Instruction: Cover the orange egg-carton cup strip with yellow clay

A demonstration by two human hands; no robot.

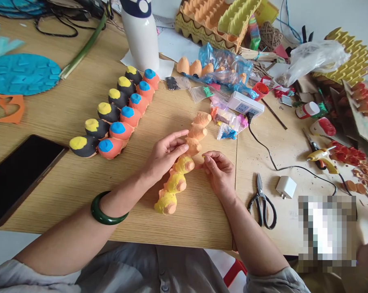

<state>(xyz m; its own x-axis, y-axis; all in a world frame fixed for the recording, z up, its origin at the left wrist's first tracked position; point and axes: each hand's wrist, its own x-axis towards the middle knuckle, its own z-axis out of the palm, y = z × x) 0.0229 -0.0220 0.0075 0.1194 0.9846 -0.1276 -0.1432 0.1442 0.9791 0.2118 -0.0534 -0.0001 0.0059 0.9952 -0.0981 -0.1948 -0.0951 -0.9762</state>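
Observation:
A strip of orange egg-carton cups [201,119] lies slantwise on the table in front of me. Its nearer cups carry a yellow clay-like coating [165,199] with orange tips left bare; the farther cups are plain orange. My left hand [165,154] grips the strip near its middle, thumb on top and fingers along the far side. Just right of the strip, my right hand [219,171] is closed in a pinch, with a tiny yellow bit [203,157] showing at the fingertips. To the left stand two rows of painted cups [117,128], black with yellow tops and orange-red with blue tops.
Scissors [261,203], a white plug adapter [286,187] and a glue gun [324,158] lie on the right. A power strip [245,104] and small bags [228,132] sit beyond the strip. A phone [22,175] rests left; a white bottle [141,40] stands behind.

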